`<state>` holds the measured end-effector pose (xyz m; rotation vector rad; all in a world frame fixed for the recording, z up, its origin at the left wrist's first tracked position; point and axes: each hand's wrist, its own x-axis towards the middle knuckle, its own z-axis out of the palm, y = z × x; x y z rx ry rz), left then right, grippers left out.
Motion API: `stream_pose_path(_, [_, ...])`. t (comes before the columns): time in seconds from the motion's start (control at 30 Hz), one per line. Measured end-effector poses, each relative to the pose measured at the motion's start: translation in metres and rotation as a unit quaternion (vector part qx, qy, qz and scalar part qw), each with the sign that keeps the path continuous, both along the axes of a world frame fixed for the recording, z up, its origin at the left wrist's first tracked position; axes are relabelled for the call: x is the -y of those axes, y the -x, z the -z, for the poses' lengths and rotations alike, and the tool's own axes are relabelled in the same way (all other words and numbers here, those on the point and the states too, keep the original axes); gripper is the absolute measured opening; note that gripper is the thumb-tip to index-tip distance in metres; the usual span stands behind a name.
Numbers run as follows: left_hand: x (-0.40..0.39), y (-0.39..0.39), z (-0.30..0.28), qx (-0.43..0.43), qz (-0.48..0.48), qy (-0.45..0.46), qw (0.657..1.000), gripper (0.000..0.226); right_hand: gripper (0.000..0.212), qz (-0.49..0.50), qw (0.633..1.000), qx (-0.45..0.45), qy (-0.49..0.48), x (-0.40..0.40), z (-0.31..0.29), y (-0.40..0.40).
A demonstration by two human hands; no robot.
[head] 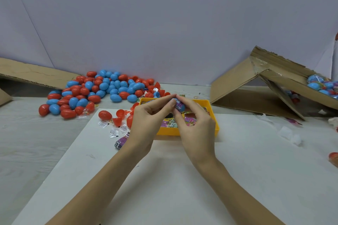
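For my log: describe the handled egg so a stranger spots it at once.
Find the yellow tray at centre. Above its far edge, left hand and right hand pinch one blue egg. Unlike the bare eggs heaped to the left, it wears a purple printed wrapper.

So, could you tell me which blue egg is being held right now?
The blue egg with the purple printed wrap, pinched between the left hand and right hand above the yellow tray. The other blue eggs lie loose in the pile behind.
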<state>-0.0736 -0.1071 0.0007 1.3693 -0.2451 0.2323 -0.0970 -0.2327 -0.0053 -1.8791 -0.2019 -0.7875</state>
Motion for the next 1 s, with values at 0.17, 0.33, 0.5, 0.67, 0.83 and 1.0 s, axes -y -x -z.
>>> stream_pose_path(0.17, [0.001,0.002,-0.002,-0.024,0.000,0.030,0.999,0.025,0.040,0.004,1.000,0.007,0.012,-0.002,0.004,-0.001])
stream_pose_path(0.33, [-0.004,0.002,-0.002,0.031,-0.045,-0.050,0.997,0.020,0.018,-0.119,0.967,-0.081,-0.212,-0.002,0.003,-0.006])
stream_pose_path(0.5, [0.000,0.004,-0.003,0.083,-0.009,-0.086,0.993,0.023,0.044,-0.269,0.858,-0.216,-0.381,0.005,-0.001,-0.013])
stream_pose_path(0.67, [0.000,0.003,-0.001,0.079,-0.033,-0.079,0.993,0.021,0.029,-0.214,0.927,-0.173,-0.256,0.009,-0.001,-0.012])
stream_pose_path(0.83, [0.003,0.003,0.002,0.089,-0.063,-0.105,0.988,0.021,0.010,-0.179,0.954,-0.156,-0.184,0.009,-0.003,-0.011])
stream_pose_path(1.0, [0.001,0.003,0.000,0.104,-0.033,-0.105,0.989,0.022,0.020,-0.202,0.915,-0.204,-0.284,0.005,-0.005,-0.009])
